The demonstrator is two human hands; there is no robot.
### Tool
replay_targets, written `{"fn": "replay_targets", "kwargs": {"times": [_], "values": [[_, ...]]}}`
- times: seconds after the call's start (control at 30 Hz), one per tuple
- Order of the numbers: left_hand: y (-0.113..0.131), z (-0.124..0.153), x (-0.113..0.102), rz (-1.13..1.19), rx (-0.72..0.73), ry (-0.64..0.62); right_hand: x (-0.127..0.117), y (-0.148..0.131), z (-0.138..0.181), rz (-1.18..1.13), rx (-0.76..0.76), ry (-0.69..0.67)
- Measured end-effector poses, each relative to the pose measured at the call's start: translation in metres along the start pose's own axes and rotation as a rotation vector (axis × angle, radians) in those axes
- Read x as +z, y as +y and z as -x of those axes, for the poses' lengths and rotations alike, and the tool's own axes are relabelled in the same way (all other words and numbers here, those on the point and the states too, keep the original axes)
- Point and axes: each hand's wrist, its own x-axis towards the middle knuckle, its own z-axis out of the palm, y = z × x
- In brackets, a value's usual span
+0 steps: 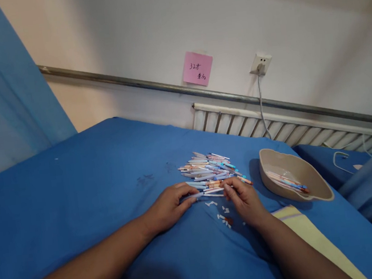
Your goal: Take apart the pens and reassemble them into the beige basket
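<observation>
A pile of pens [206, 168] in pale blue, white, orange and other colours lies on the blue cloth [109, 175]. At the pile's near left edge, my left hand [171, 204] has its thumb and fingers closed on a slim pale pen [195, 195]. My right hand [243, 200] is pinched at the right end of a thin white stick [213, 190], which looks like a pen refill. Its fingertips partly hide that end. Small white bits [224, 220] and a reddish-brown scrap [229, 220] are scattered on the cloth between my forearms.
To the right stands a beige basin [322, 191] with several pens [288, 181] in it. A yellow cloth [299, 225] lies partly under my right forearm. Behind the table are a white radiator [238, 124], a socket [260, 64] with a cord, and a pink note [197, 69].
</observation>
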Motion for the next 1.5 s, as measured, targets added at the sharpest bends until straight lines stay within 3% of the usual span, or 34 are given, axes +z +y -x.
{"fn": "replay_targets", "kwargs": {"times": [0.33,0.5,0.83,1.07,1.13,1.3,1.5], "values": [[0.014,0.005,0.009,0.142,-0.047,-0.009,0.020,-0.019,0.012,-0.122,-0.010,-0.305],[0.019,0.008,0.011,0.123,-0.080,0.053,0.025,-0.027,0.015,-0.167,-0.035,-0.324],[0.016,0.007,0.009,0.144,-0.116,0.025,0.027,-0.013,0.007,-0.554,0.345,-0.074],[0.002,-0.001,0.007,-0.082,-0.025,-0.017,0.006,0.018,-0.012,-0.717,0.390,0.418],[-0.003,-0.006,0.010,-0.147,0.016,-0.009,0.003,0.027,-0.016,-0.772,0.414,0.496],[-0.015,-0.022,0.012,-0.309,0.025,0.033,0.008,0.034,-0.018,-0.809,0.420,0.478],[-0.015,-0.029,-0.001,-0.434,-0.022,-0.088,0.013,0.028,-0.015,-0.717,0.372,0.375]]}}
